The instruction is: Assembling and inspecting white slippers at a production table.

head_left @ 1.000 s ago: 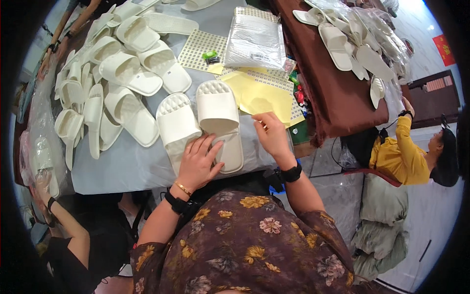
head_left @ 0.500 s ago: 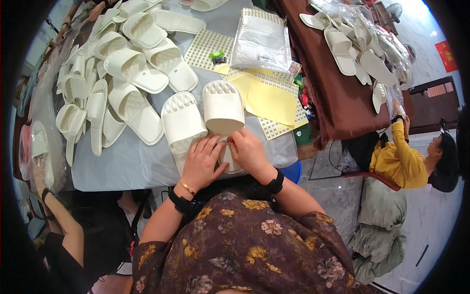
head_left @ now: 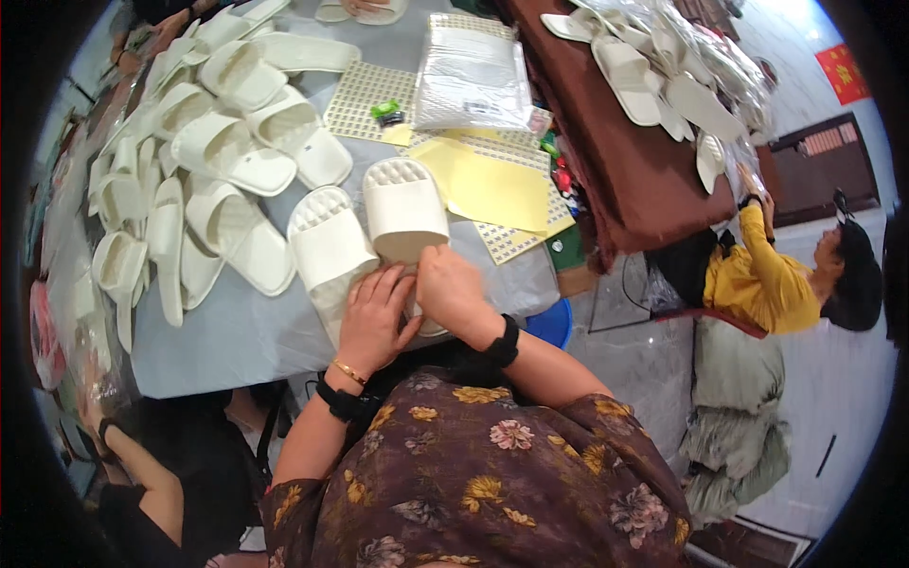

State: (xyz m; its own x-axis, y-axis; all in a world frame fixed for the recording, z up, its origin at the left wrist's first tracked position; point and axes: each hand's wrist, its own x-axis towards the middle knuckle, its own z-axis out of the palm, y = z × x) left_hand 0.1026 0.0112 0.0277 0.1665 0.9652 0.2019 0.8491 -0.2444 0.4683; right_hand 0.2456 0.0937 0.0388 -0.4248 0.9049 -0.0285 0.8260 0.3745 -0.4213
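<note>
Two cream slippers with quilted insoles lie side by side at the table's near edge: the left slipper (head_left: 327,241) and the right slipper (head_left: 407,208). My left hand (head_left: 377,317) rests across their lower parts, fingers laid flat and thumb apart. Over the heel part of the right slipper, my right hand (head_left: 450,289) is closed in a pinch. Whatever is between its fingertips is hidden, and the hand is slightly blurred. To the right of the slippers lie yellow backing sheets (head_left: 497,194) on sheets of small printed stickers (head_left: 511,241).
A heap of cream slippers (head_left: 222,142) covers the table's left side. Beyond the stickers lies a silvery padded mailer (head_left: 473,80). More slippers sit on a brown-covered table (head_left: 625,180) at right, near a person in yellow (head_left: 762,270). Another person's hand (head_left: 365,8) touches slippers at the far edge.
The view has shifted, so the tabletop sits further left. My right hand has turned over the right slipper's heel, still pinched. Another person's hand now shows at the far edge.
</note>
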